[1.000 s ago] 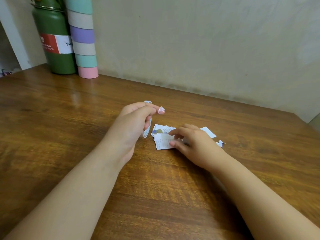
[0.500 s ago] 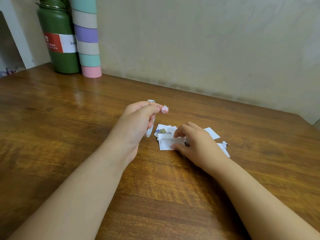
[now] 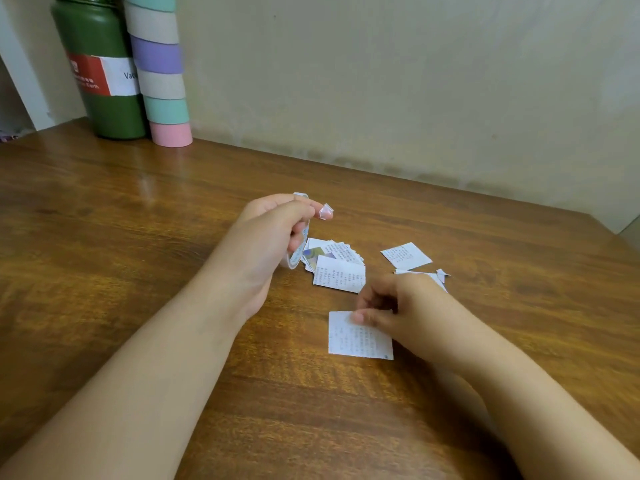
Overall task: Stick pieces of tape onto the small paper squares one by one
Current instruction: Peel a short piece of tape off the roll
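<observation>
A roll of tape (image 3: 298, 249) is gripped in the left hand (image 3: 273, 233), and a small piece of tape (image 3: 326, 212) is stuck to a raised fingertip (image 3: 317, 205) of this hand. A paper square (image 3: 358, 336) is pressed onto the counter (image 3: 138, 237) by the fingers of the right hand (image 3: 405, 310). A pile of squares (image 3: 334, 263) is seen just behind it, and one more square (image 3: 406, 255) lies to the right. At the far left, a green bottle (image 3: 100, 67) and a stack of coloured rolls (image 3: 161, 67) are placed against the wall.
</observation>
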The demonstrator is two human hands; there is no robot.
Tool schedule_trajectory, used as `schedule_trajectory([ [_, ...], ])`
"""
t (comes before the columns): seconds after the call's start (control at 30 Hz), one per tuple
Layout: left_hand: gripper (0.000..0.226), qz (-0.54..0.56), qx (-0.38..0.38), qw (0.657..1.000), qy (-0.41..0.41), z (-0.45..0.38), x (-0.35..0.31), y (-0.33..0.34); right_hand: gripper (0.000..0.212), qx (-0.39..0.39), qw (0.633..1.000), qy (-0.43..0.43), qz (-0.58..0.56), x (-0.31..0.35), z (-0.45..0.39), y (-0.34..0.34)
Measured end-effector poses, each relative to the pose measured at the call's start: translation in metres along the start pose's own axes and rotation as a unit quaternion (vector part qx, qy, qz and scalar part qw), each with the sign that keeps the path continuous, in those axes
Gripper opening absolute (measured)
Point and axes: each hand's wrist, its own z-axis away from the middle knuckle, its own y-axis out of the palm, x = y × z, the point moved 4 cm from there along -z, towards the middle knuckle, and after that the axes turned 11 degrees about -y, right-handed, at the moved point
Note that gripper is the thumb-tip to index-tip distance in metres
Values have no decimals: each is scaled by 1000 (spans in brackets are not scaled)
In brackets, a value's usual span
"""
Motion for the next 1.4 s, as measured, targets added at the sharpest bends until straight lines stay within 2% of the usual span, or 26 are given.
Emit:
schedule_trajectory([
  [0.13, 30, -8, 11, 1000, -4, 2, 2, 3, 10, -17, 998, -35, 52, -4, 4, 6],
  [0.2, 29, -18, 24, 1000, 0, 3, 1, 6, 21, -92, 992, -62, 56, -2, 7, 1],
  [0.3, 34, -51, 59, 997, 8, 8, 1, 12, 20, -251, 963, -96, -32, 10, 15, -17],
  [0.37, 37, -76, 95, 992, 16, 12, 1, 18, 22, -290, 947, -96, -104, 16, 20, -23],
  [0.57, 27, -124, 156, 979, 39, 23, 0, 32, 20, -232, 942, -86, -227, 24, 20, -20],
  [1.03, 25, -138, 121, 982, 34, 22, 1, 30, 10, -252, 910, -82, -320, 27, 22, -20],
  [1.17, 33, -147, 108, 983, 35, 23, -1, 31, 11, -247, 904, -58, -345, 24, 21, -20],
  [1.4, 30, -163, 109, 980, 34, 26, -2, 33, 5, -269, 905, -36, -328, 24, 22, -20],
])
